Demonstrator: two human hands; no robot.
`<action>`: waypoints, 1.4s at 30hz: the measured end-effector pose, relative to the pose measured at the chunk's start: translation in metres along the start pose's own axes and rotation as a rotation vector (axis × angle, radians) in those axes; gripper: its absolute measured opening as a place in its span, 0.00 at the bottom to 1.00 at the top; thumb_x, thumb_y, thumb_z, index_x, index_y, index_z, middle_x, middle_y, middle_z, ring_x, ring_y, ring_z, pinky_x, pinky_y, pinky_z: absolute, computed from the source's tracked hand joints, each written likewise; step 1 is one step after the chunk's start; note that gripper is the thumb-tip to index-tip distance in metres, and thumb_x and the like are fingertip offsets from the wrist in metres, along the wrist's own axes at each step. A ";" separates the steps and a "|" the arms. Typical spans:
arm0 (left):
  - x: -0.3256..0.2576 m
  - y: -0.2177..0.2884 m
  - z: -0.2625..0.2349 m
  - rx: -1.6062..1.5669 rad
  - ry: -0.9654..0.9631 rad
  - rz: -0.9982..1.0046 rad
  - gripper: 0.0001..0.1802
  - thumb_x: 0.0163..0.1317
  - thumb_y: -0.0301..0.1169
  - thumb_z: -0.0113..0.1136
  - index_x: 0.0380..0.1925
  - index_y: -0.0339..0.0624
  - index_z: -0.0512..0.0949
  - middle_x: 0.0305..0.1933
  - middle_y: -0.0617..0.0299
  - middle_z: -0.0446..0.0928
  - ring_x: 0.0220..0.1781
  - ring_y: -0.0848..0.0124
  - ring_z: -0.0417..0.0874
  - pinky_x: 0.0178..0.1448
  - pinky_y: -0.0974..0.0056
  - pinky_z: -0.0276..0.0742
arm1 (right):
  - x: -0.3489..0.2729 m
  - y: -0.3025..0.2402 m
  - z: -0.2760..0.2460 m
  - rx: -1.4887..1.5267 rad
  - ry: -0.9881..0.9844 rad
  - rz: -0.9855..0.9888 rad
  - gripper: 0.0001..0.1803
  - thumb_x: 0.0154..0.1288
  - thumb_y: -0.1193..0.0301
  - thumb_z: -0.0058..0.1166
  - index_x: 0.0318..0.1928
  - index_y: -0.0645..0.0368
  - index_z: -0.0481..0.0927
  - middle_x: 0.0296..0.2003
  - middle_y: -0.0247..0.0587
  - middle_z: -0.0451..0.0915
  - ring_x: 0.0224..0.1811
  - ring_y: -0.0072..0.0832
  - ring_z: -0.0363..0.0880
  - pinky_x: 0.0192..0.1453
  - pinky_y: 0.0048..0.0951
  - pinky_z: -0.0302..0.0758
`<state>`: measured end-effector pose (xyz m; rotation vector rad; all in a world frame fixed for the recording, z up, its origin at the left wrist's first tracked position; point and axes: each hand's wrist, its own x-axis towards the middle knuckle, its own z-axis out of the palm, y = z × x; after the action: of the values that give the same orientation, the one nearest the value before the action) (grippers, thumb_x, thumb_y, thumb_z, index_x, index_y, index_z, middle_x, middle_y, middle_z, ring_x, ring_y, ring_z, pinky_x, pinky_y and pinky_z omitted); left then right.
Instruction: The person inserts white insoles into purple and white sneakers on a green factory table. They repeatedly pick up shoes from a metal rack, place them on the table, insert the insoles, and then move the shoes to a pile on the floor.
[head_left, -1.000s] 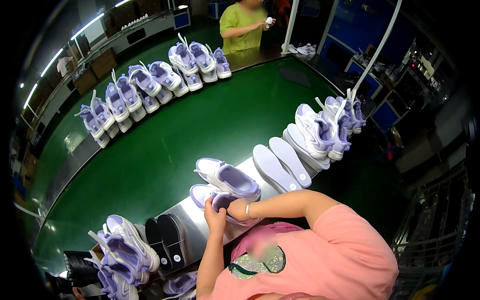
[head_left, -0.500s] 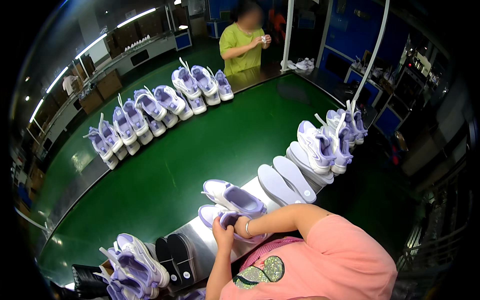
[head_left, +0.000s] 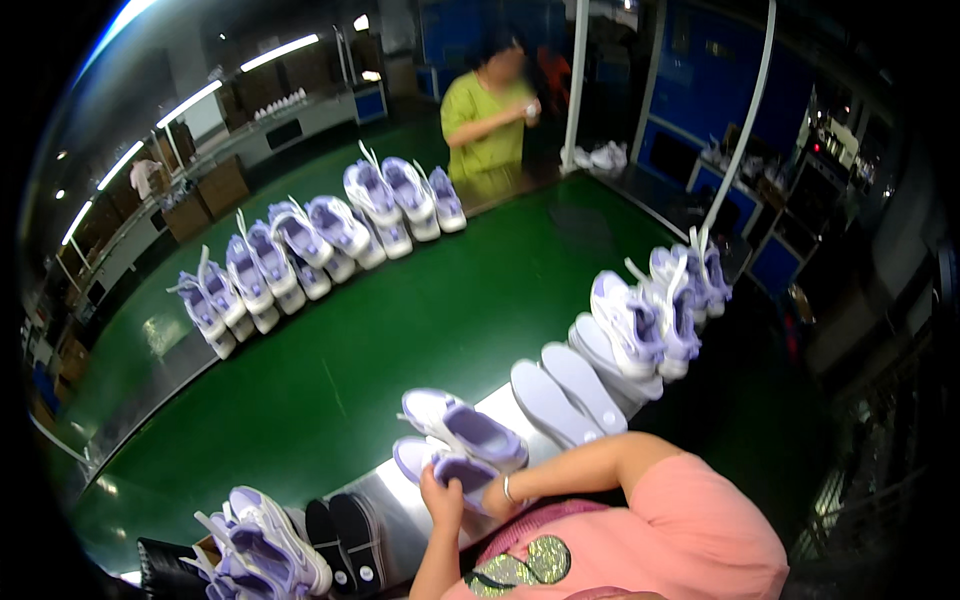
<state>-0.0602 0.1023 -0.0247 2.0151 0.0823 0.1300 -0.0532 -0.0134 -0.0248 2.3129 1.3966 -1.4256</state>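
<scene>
Near tabletop edge (head_left: 388, 488): left hand (head_left: 441, 493) clamped on shoe (head_left: 470, 472); right hand (head_left: 497, 497) toward heel, fingers hidden, can't tell. Seemingly working inside shoe; next move calls for steady left grip.

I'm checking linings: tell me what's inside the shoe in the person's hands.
Lavender lining shows inside the shoe. Its upper covers the toe end, and the right hand hides part of the heel end.

Strip lts (head_left: 280, 53) (lit) upper L; blue panels (head_left: 695, 95) upper R.
</scene>
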 end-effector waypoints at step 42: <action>0.053 0.050 0.061 -0.260 -0.086 -0.017 0.14 0.50 0.30 0.52 0.35 0.32 0.67 0.34 0.49 0.71 0.36 0.59 0.74 0.42 0.62 0.68 | -0.206 0.039 0.023 1.738 0.736 0.152 0.10 0.51 0.66 0.50 0.24 0.62 0.75 0.16 0.33 0.71 0.13 0.21 0.70 0.15 0.20 0.67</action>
<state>-0.0003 0.0322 -0.0024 1.7575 0.0261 0.0406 -0.0710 -0.1813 0.1022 3.9157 -0.6983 -2.2336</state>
